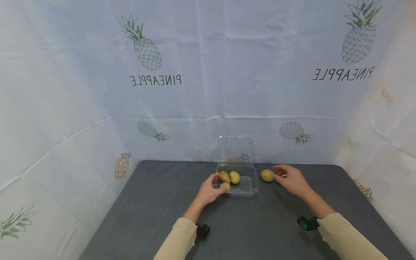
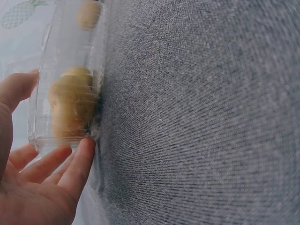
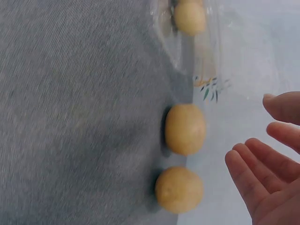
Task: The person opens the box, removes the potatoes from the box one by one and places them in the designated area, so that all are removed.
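A clear plastic clamshell container [image 1: 249,185] stands with its lid raised, and 3 yellow potatoes [image 1: 234,177] lie toward its left end. My left hand [image 1: 208,189] holds the container at its front left corner. In the left wrist view, the thumb is at the upper rim and the fingers [image 2: 83,161] touch the end wall. To the container's right, a potato [image 1: 267,176] rests on the table, with another potato [image 3: 179,190] beside it, mostly behind my right hand [image 1: 290,179] in the head view. That right hand hovers by them, fingers spread and holding nothing.
The dark grey cloth-covered table [image 1: 260,224] runs back to a hanging white cloth [image 1: 234,90] printed with pineapples. The transparent lid [image 1: 236,148] stands up at the container's back, near that cloth. Dark wrist devices [image 1: 307,224] sit below both hands.
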{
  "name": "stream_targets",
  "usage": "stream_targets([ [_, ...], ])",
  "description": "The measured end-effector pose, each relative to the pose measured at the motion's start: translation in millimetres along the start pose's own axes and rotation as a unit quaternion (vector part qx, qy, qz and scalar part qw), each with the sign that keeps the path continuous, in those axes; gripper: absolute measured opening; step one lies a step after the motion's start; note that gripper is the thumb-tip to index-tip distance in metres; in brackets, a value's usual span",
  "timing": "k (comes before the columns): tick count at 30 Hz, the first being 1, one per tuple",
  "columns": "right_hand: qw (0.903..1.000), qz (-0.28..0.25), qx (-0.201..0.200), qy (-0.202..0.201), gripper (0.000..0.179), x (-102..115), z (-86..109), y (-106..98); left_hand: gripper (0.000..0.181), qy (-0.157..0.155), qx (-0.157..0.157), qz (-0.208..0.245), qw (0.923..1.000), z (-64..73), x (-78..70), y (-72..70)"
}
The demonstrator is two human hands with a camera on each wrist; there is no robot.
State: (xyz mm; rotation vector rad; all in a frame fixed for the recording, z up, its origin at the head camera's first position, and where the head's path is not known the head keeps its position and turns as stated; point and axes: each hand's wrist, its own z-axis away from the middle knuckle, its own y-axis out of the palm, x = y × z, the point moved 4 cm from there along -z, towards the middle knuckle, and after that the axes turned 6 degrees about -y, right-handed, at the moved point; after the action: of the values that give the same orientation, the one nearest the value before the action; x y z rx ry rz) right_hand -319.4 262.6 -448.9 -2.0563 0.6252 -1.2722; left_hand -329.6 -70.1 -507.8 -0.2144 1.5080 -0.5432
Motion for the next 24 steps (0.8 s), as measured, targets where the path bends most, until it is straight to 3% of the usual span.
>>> stream_targets([
  [24,0.9985,-0.054,-0.001,-0.01,0.042,42.1,-23.9,32.5,0.078,0.003,-0.003,0.001,1.0,-1.7,0.8,0.0],
])
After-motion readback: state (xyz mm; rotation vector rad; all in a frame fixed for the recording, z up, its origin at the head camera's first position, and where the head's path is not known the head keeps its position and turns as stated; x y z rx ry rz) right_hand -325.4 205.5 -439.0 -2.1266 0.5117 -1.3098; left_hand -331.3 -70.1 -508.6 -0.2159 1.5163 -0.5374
